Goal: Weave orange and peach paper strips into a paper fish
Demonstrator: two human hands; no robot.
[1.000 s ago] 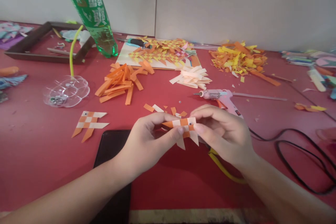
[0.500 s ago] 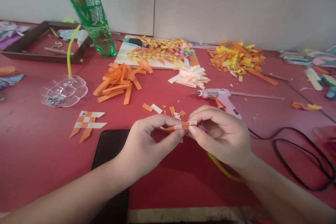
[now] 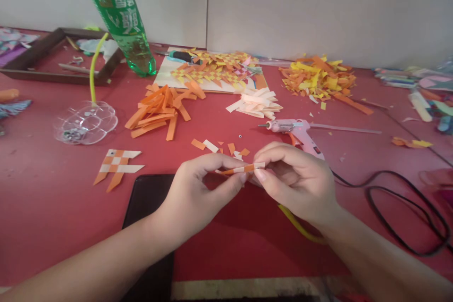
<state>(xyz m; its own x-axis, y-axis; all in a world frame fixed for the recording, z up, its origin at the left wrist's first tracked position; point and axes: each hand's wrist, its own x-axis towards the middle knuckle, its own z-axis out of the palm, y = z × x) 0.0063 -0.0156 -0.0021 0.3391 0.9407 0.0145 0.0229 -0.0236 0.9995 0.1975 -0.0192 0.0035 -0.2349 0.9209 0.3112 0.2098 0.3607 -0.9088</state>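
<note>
My left hand (image 3: pixel 203 191) and my right hand (image 3: pixel 297 179) meet near the middle of the view. Between their thumbs and fingers they pinch a small woven orange-and-white paper piece (image 3: pixel 244 169), seen nearly edge-on. Part of it is hidden by the fingers. To the left, a finished-looking woven paper fish (image 3: pixel 116 165) with a small eye lies flat on the red table (image 3: pixel 53 207). Just beyond my hands are small paper scraps (image 3: pixel 210 146) and one tiny googly eye (image 3: pixel 240 136).
A pink glue gun (image 3: pixel 295 127) lies right of centre, near a black cable (image 3: pixel 389 174). Behind are orange strips (image 3: pixel 159 113), pale strips (image 3: pixel 256 103), a yellow-orange pile (image 3: pixel 314 78), a green bottle (image 3: pixel 122 19) and a clear tray (image 3: pixel 94 122). A black phone-like slab (image 3: pixel 150 198) lies beneath my left arm.
The paper piece has tilted slightly in my fingers, and less of its underside shows. Both hands keep their pinch in almost the same place.
</note>
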